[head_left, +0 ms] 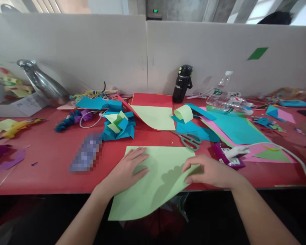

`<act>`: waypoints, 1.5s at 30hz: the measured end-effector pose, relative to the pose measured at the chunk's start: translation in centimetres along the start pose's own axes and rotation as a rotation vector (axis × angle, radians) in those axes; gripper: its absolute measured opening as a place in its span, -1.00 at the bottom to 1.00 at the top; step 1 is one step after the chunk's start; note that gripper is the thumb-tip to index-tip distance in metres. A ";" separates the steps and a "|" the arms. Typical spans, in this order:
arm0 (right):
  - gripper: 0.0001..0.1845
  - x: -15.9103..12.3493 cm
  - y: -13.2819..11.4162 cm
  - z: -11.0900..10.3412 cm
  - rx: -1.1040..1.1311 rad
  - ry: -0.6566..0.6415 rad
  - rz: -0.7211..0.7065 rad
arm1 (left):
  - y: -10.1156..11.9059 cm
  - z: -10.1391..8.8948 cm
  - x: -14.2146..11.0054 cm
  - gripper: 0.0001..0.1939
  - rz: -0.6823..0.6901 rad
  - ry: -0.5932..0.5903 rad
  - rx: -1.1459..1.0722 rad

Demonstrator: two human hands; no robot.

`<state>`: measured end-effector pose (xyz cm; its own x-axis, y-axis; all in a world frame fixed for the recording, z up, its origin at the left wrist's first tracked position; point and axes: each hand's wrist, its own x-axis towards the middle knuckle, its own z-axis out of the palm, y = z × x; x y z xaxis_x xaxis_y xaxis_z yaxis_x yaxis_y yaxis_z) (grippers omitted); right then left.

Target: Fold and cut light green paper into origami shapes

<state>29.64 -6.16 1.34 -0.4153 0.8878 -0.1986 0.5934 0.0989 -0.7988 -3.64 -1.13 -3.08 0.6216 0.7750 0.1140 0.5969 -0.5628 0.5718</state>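
Observation:
A large pale green sheet of paper [155, 177] lies at the table's front edge, its lower part hanging past the edge. My left hand [132, 165] rests flat on its left side, fingers spread. With thumb and fingers pinched, my right hand [201, 170] holds the sheet's right edge, which curls upward. Just beyond the sheet lie grey-handled scissors [191, 141], their blades partly hidden by paper. A folded blue and green paper piece [118, 124] sits beyond my left hand.
A purple power strip [228, 154] with a white plug is right of my right hand. Behind are red and pale green sheets [155, 115], a black bottle [183, 83], plastic bottles [228, 102] and blue sheets [234, 126]. A metal jug [44, 83] stands back left.

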 end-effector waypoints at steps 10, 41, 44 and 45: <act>-0.69 -0.3 0.8 -0.6 0.068 0.065 0.094 | 0.5 -0.5 -0.6 -0.54 0.015 -0.046 0.094; -0.71 3.8 0.1 4.0 -0.333 0.399 -0.131 | 3.9 0.7 -0.8 -0.42 0.094 -0.174 0.226; -0.70 2.6 0.5 1.8 -0.307 0.376 -0.037 | 3.9 0.5 -0.9 -0.43 0.060 -0.182 0.197; -0.67 2.1 0.7 1.2 -0.301 0.364 -0.009 | 3.8 0.5 -0.9 -0.44 0.050 -0.187 0.188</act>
<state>28.33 -4.72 -0.32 -0.1848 0.9808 0.0626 0.7865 0.1858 -0.5889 -1.70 -4.13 -1.42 0.7254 0.6879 -0.0241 0.6359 -0.6563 0.4060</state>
